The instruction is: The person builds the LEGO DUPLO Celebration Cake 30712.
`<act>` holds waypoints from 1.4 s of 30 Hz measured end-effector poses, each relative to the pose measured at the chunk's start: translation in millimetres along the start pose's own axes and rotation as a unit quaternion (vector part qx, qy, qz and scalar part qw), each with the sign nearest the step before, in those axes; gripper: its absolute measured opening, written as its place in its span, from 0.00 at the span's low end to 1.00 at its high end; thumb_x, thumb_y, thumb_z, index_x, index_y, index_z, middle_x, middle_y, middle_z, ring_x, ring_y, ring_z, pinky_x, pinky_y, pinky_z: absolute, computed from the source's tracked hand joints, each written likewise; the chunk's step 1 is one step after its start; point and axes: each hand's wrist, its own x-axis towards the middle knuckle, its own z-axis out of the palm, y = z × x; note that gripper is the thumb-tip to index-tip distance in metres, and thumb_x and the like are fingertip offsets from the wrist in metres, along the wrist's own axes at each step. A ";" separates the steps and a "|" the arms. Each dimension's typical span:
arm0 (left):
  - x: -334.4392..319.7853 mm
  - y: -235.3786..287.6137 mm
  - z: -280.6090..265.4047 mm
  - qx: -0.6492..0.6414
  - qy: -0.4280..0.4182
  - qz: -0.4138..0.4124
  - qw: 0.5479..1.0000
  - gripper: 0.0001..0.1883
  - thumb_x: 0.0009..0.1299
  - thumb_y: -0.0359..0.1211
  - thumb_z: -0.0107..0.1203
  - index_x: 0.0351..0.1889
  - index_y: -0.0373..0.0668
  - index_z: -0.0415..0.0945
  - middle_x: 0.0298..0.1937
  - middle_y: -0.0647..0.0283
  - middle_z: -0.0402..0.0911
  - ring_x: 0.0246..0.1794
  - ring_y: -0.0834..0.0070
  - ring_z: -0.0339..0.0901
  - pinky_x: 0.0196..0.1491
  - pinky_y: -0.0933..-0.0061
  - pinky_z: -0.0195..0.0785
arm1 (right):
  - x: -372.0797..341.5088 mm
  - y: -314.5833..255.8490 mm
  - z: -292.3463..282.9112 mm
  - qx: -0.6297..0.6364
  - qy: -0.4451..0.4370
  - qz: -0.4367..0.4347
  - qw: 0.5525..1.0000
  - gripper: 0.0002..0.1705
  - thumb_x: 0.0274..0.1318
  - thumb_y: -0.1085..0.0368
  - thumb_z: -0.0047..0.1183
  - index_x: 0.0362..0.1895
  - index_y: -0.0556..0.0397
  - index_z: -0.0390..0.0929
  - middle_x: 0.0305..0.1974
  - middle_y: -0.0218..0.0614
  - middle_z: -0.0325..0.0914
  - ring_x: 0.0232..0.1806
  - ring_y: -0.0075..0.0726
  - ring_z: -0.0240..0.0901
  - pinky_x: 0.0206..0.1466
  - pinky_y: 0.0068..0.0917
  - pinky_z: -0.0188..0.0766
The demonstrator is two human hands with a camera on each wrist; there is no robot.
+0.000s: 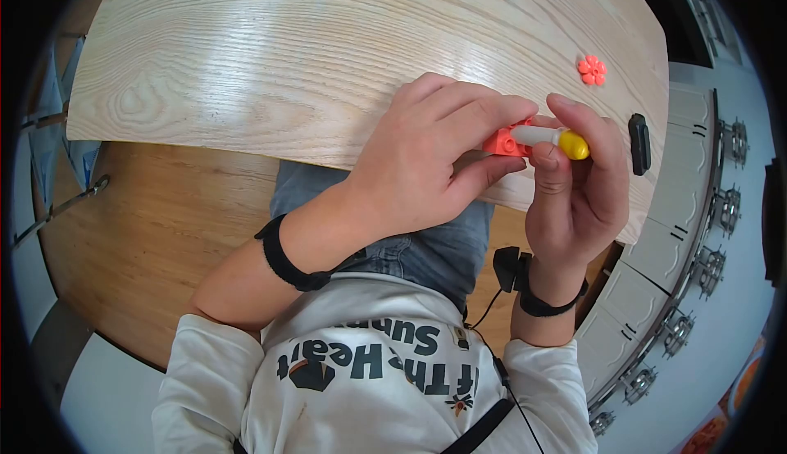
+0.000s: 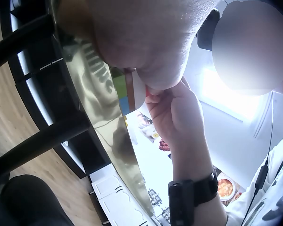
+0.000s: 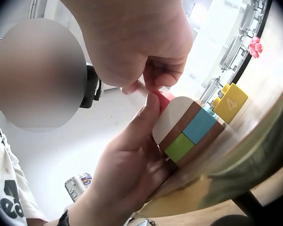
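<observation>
A stack of toy building blocks (image 3: 199, 125) in brown, blue, green and white stands on the table in the right wrist view. My left hand (image 1: 434, 147) holds this stack from the side, its thumb near the red block (image 1: 507, 142) on it. From the other side my right hand (image 1: 582, 188) pinches a toy candle (image 1: 537, 135), a white stick with a yellow tip, between thumb and fingers. The candle lies over the red block in the head view. In the left wrist view the left hand hides most of the stack.
A red flower piece (image 1: 592, 70) lies on the table (image 1: 311, 52) beyond the right hand. Near the right edge rests a black object (image 1: 639, 144). A yellow block (image 3: 230, 102) marked 4 stands behind the stack.
</observation>
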 end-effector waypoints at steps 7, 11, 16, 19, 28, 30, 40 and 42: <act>1.0 -1.2 -0.9 0.009 -0.011 0.008 1.000 0.26 0.64 0.28 0.72 0.61 0.43 0.81 0.55 0.60 0.87 0.51 0.56 0.81 0.58 0.58 0.70 | 1.1 -2.3 0.2 0.007 -0.001 0.003 1.000 0.22 0.63 0.67 0.71 0.60 0.58 0.85 0.42 0.34 0.85 0.36 0.29 0.72 0.37 0.24 0.70; 0.9 0.0 -3.9 0.001 -0.027 0.000 1.000 0.27 0.65 0.29 0.71 0.63 0.44 0.81 0.56 0.60 0.87 0.52 0.55 0.81 0.58 0.58 0.70 | 8.0 -14.7 -5.2 -0.036 -0.014 -0.007 0.999 0.24 0.63 0.69 0.71 0.61 0.62 0.83 0.45 0.37 0.82 0.42 0.29 0.76 0.44 0.23 0.75; -0.8 0.7 -4.5 0.007 -0.017 0.003 1.000 0.27 0.65 0.30 0.70 0.64 0.44 0.82 0.56 0.60 0.88 0.53 0.56 0.81 0.60 0.58 0.71 | 1.6 -28.0 -4.8 -0.025 0.010 0.047 0.999 0.19 0.66 0.76 0.68 0.59 0.68 0.80 0.50 0.42 0.81 0.47 0.31 0.81 0.52 0.24 0.79; 1.1 2.6 -2.7 0.007 -0.004 -0.001 1.000 0.25 0.66 0.34 0.73 0.62 0.47 0.84 0.52 0.62 0.88 0.51 0.58 0.81 0.58 0.59 0.71 | -0.3 -17.8 5.0 0.012 0.070 0.007 0.997 0.20 0.59 0.75 0.74 0.55 0.67 0.84 0.40 0.38 0.81 0.35 0.28 0.75 0.38 0.22 0.73; 2.4 3.0 -1.2 0.007 0.003 -0.005 1.000 0.24 0.65 0.34 0.73 0.61 0.48 0.84 0.49 0.64 0.88 0.50 0.60 0.81 0.58 0.60 0.71 | 2.0 -9.8 -6.7 0.087 0.015 0.020 0.996 0.16 0.66 0.73 0.68 0.56 0.66 0.86 0.41 0.39 0.84 0.38 0.29 0.77 0.42 0.25 0.74; 1.8 3.3 -1.4 0.005 -0.006 -0.006 1.000 0.25 0.65 0.31 0.73 0.62 0.47 0.83 0.52 0.63 0.88 0.52 0.59 0.81 0.59 0.59 0.71 | 4.9 -7.5 -9.7 0.118 -0.005 0.031 0.993 0.15 0.68 0.71 0.66 0.56 0.65 0.86 0.43 0.41 0.86 0.39 0.30 0.77 0.44 0.25 0.74; -2.3 -0.1 -3.6 0.008 -0.028 0.000 1.000 0.26 0.65 0.27 0.72 0.63 0.44 0.81 0.57 0.61 0.87 0.56 0.57 0.82 0.62 0.58 0.70 | 11.2 4.3 -18.7 0.322 -0.095 0.095 0.937 0.11 0.79 0.69 0.54 0.54 0.62 0.85 0.48 0.44 0.87 0.31 0.20 0.73 0.34 0.18 0.69; -2.3 0.0 -3.9 0.010 -0.026 0.001 1.000 0.26 0.66 0.28 0.71 0.63 0.44 0.81 0.57 0.61 0.87 0.56 0.57 0.81 0.62 0.58 0.70 | 14.2 9.7 -19.9 0.361 -0.124 0.092 0.920 0.12 0.80 0.69 0.51 0.55 0.62 0.84 0.48 0.45 0.87 0.30 0.20 0.71 0.34 0.19 0.69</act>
